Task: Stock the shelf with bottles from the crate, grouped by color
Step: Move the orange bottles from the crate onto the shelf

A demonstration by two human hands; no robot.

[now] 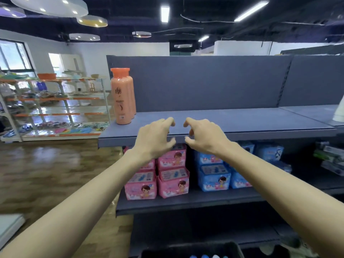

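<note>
both hands, left hand (154,138) and right hand (203,137), hovered empty with fingers curled apart, right of the orange bottles (122,96); those looked rigid, slick plastic, so i'd grab mid-body.

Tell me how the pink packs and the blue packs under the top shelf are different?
The pink packs are pink and sit to the left; the blue packs are blue and sit to the right. The left hand hovers in front of the pink packs, the right hand in front of the blue packs. Both kinds are stacked on the same lower shelf and show a cartoon child's face.
</note>
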